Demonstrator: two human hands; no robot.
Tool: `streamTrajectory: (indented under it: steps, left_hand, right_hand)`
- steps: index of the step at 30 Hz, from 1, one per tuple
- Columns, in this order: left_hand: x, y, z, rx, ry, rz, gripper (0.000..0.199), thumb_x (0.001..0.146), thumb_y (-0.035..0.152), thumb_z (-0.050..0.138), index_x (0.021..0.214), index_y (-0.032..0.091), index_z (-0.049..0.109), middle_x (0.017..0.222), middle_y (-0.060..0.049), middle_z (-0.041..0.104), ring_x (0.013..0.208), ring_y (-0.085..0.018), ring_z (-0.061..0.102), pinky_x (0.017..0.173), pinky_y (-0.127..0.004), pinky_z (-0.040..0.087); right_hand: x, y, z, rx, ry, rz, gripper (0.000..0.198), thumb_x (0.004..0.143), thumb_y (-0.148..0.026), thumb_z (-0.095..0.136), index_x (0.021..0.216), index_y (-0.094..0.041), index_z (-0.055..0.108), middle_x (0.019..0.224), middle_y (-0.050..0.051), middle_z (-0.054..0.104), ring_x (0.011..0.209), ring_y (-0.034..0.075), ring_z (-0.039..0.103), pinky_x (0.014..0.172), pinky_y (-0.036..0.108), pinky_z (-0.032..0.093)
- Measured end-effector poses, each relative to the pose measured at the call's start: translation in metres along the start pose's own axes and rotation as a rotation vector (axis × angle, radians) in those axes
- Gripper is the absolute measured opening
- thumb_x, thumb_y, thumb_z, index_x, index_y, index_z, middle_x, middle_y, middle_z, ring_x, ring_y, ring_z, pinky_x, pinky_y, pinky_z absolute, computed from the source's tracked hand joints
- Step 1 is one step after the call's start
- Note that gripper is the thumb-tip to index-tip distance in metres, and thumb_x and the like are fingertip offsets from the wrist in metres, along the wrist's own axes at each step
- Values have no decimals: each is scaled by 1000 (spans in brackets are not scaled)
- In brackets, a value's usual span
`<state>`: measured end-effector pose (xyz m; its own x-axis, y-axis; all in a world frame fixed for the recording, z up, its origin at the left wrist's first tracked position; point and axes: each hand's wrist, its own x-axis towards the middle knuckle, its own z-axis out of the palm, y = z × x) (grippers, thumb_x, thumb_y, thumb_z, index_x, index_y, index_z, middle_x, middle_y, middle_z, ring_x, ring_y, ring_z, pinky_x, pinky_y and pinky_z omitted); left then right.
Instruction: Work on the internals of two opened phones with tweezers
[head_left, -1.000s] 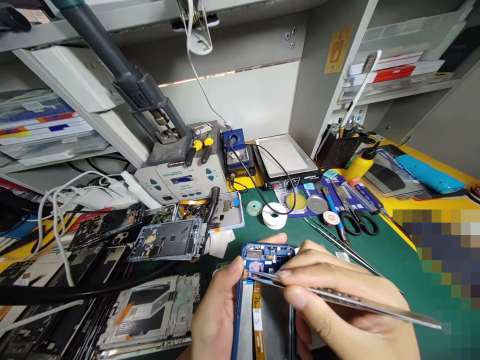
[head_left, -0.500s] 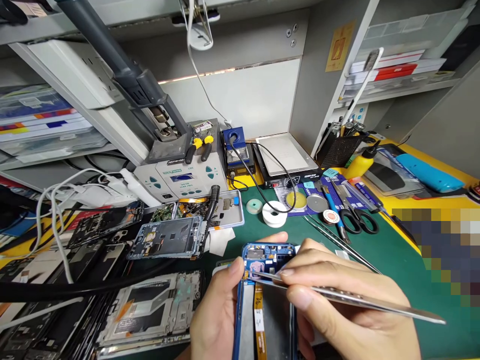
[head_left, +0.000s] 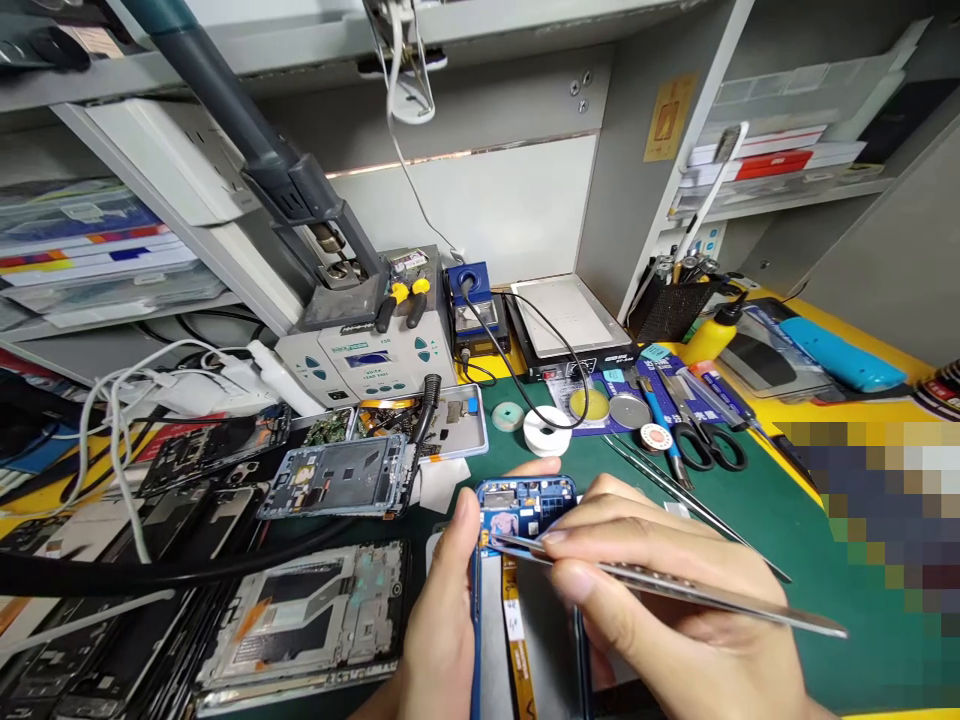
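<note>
My left hand (head_left: 444,610) is closed round an opened phone (head_left: 531,590) with a blue frame, its thumb along the left edge. Inside the phone, a blue circuit board fills the top and an orange ribbon cable (head_left: 513,628) with a white label runs down the middle. My right hand (head_left: 667,590) pinches metal tweezers (head_left: 697,594), which slant across the phone. Their tips are at the board's lower left, near a small gold-coloured part; whether they grip anything is too small to tell.
On the left lie stacked phone frames (head_left: 307,620) and a grey-blue phone frame (head_left: 337,478). A hot air station (head_left: 367,360) stands behind. Solder spool (head_left: 547,432), scissors (head_left: 709,445), a second pair of tweezers (head_left: 701,510) and a yellow bottle (head_left: 712,335) lie beyond my hands.
The phone and both hands have shifted slightly left in view. My left thumb now lies straighter along the phone's edge. The tweezer tips stay by the board's lower left.
</note>
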<state>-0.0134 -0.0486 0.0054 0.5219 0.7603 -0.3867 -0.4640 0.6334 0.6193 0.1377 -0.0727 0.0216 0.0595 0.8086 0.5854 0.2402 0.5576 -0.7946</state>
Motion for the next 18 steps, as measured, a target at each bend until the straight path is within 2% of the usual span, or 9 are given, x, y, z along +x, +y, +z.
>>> streamTrajectory:
  steps: [2, 4, 7, 9, 12, 18]
  left_hand:
    - [7, 8, 3, -37, -30, 13, 52, 92, 53, 48, 129, 21, 66, 97, -13, 77, 98, -36, 72, 82, -52, 57]
    - [13, 18, 9, -97, -53, 27, 50, 93, 50, 43, 125, 21, 68, 96, -13, 77, 97, -35, 72, 82, -51, 57]
    - [20, 29, 22, -152, -96, 34, 48, 94, 48, 41, 120, 20, 71, 94, -11, 77, 96, -34, 72, 83, -48, 56]
    - [24, 29, 27, -158, -123, 28, 46, 94, 49, 44, 119, 20, 71, 94, -11, 78, 95, -33, 73, 84, -47, 56]
    - [29, 21, 27, -164, -134, 8, 47, 93, 51, 48, 118, 18, 72, 92, -11, 78, 94, -34, 73, 85, -47, 56]
    - [28, 12, 20, -187, -100, -11, 44, 92, 48, 49, 111, 17, 74, 87, -11, 77, 95, -34, 72, 86, -48, 55]
  right_hand:
    - [11, -2, 2, -15, -19, 1, 11, 88, -19, 72, 83, -25, 79, 76, 4, 81, 66, 22, 77, 65, 30, 66]
    - [24, -2, 3, 8, -67, -1, 15, 89, -21, 70, 77, -25, 78, 70, 4, 79, 59, 21, 74, 53, 27, 63]
    - [36, 3, 1, 104, -106, 91, 12, 89, -21, 70, 82, -23, 79, 64, 4, 74, 42, 16, 64, 35, 24, 52]
    - [36, 8, -2, 145, -111, 135, 11, 90, -23, 69, 87, -24, 79, 60, 3, 71, 39, 16, 62, 34, 24, 50]
    - [28, 17, -6, 162, -98, 168, 11, 91, -24, 68, 90, -25, 79, 57, 2, 70, 43, 18, 66, 39, 27, 55]
    - [18, 18, -7, 153, -105, 206, 12, 91, -19, 68, 89, -25, 78, 63, 5, 74, 43, 18, 67, 37, 26, 53]
